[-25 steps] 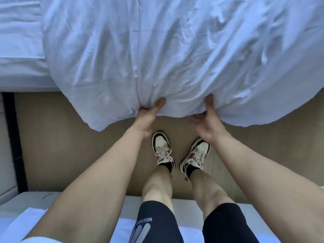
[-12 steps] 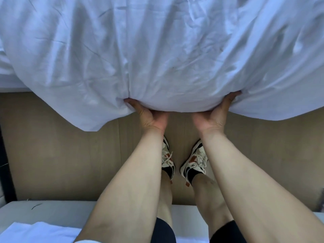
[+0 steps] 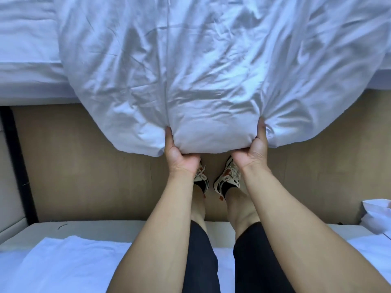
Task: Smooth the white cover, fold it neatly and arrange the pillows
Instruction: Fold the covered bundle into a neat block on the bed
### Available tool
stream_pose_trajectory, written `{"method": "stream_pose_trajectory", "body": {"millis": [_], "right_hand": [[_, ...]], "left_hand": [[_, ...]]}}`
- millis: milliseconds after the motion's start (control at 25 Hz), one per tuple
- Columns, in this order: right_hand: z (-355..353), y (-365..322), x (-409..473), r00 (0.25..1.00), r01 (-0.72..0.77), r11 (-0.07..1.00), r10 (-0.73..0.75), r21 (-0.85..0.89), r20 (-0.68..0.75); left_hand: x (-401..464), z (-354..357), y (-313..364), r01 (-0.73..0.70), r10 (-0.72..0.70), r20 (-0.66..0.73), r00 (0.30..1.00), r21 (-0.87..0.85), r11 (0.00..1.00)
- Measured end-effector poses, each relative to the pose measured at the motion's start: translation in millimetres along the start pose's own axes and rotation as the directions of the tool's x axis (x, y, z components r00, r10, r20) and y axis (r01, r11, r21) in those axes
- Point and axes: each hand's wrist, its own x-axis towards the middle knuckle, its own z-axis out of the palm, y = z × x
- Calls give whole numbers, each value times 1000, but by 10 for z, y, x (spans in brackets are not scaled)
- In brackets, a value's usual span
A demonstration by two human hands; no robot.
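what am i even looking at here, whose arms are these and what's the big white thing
There is no machine here. A person wears a camera on their head, so the one picture looks forward and down along their own bare arms to their shoes on the tan floor.

The big white thing is a crumpled white cover, a padded bed cover, hanging off the edge of the bed at the top of the picture. The left hand and the right hand each grip its lower edge, thumbs on top and fingers tucked underneath, holding that edge up above the floor.

Along the bottom lies another white sheet on a second surface behind the person's legs. No pillows show in this view.
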Motion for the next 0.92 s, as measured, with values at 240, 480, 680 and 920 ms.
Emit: {"method": "stream_pose_trajectory", "body": {"millis": [240,480,680,920], "right_hand": [[181,-127,-615,992,14,997,-23,-75,-121],[327,-309,-1232,979,93,980,-123,-176,-163],[163,-253,-1811,961,119,955,-179,-271,-212],[-789,-139,-2605,960,44,971,-106,-235,-258]], "left_hand": [[-641,201,181,-6,7,-48,999,4,1000],[-1200,291,280,-57,56,20,998,72,996],[-1790,90,392,-93,90,30,995,98,991],[-2689,-740,-61,-73,73,6,997,166,984]]}}
